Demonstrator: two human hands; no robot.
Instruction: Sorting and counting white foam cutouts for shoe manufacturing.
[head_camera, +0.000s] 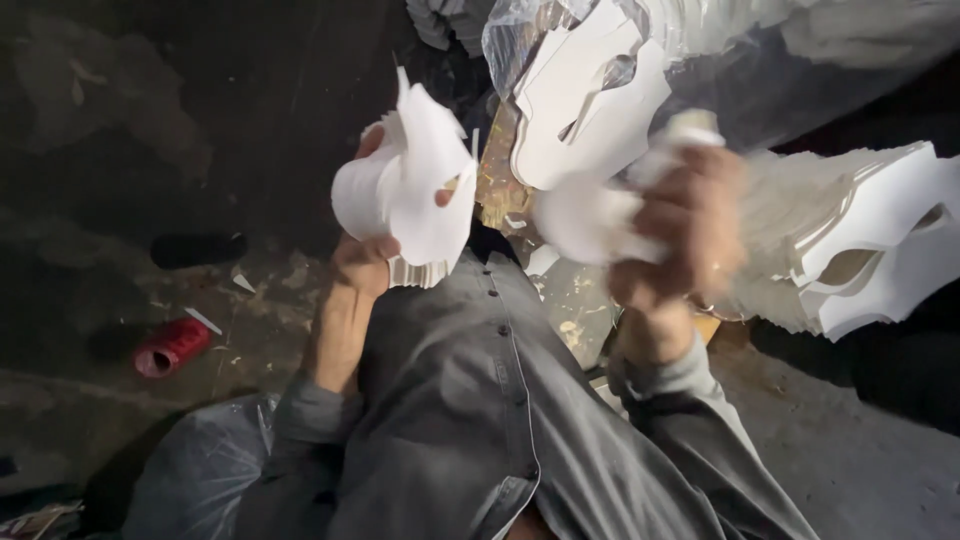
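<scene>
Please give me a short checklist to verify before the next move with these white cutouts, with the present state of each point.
1. Left hand grips its cutout stack: ok.
2. Right hand grips its cutouts: cannot tell, blurred.
3. Both stacks apart, not tangled: ok.
4. Stack edges aligned in left hand: not ok, sheets fan out.
5. Pile at right stable: cannot tell.
6. Red spool away from hands: ok.
</scene>
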